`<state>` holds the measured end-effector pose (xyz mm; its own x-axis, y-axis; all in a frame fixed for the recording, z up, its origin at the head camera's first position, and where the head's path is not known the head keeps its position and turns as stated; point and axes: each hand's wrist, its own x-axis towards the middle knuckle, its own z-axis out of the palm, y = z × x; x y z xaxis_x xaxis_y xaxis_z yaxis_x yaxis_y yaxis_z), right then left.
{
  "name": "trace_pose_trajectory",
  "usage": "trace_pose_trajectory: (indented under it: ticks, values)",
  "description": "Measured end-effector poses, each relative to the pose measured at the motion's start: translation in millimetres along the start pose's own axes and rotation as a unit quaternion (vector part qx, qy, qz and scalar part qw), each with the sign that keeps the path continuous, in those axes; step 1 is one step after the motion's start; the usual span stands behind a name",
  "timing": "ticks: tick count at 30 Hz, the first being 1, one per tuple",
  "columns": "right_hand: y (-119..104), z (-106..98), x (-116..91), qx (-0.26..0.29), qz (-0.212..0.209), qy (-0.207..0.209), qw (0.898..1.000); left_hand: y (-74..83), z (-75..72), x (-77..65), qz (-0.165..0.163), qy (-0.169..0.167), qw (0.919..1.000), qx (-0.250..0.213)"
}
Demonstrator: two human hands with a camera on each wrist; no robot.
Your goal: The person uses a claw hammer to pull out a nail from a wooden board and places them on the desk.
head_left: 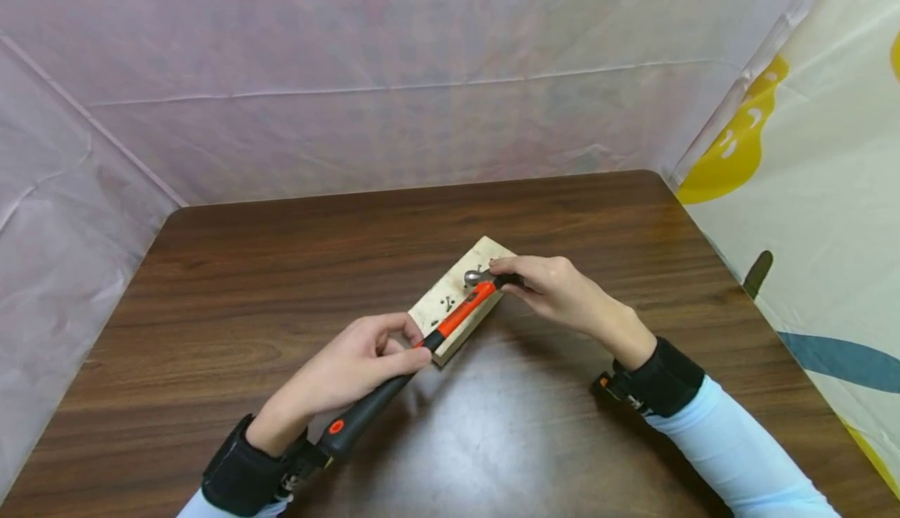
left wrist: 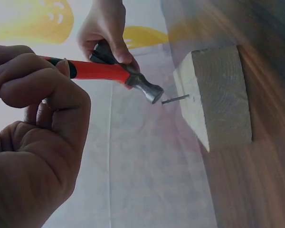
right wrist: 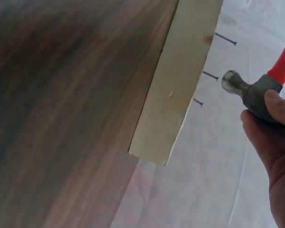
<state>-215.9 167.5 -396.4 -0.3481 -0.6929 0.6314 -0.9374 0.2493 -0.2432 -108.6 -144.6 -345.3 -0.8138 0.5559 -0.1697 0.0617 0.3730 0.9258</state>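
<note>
A wooden block (head_left: 430,307) lies slantwise on the table with nails standing out of its top; three nails, among them the middle nail (right wrist: 210,75), show in the right wrist view. Above the block is a hammer (head_left: 460,315) with an orange and black handle. My left hand (head_left: 366,358) pinches the handle between thumb and curled fingers. My right hand (head_left: 562,287) pinches the metal head (right wrist: 256,95) at its far end. In the left wrist view, the striking face sits close to a nail (left wrist: 175,99), with a small gap between them.
The brown wood-grain table (head_left: 281,268) runs back to a pale cloth wall (head_left: 422,135). On the right hangs a white cloth (head_left: 830,229) with yellow and blue shapes. Black straps (head_left: 661,377) with small cameras circle both wrists.
</note>
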Motion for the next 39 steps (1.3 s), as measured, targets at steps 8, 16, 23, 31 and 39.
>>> trace_pose_trajectory:
  ticks: [8, 16, 23, 31, 39]
  values:
    - [-2, -1, -2, 0.019, 0.010, 0.007, 1.000, -2.0, -1.3, -1.6, 0.034, -0.011, 0.9993, -0.014]
    - [-8, -5, -4, 0.048, 0.051, 0.012, 0.997, -4.1, -4.0, -3.6, 0.083, -0.014, 0.9960, -0.031]
    - [-12, -5, -4, 0.064, 0.073, 0.035, 0.995, -12.6, -6.3, -0.4, 0.132, -0.015, 0.9894, -0.059]
    - [-20, -4, -5, 0.119, 0.135, 0.056, 0.982, -13.4, 1.1, 2.3, 0.120, 0.047, 0.9915, -0.017]
    - [-31, -4, -2, 0.179, 0.194, 0.074, 0.962, -8.9, -0.8, 5.6, 0.117, 0.095, 0.9867, 0.060]
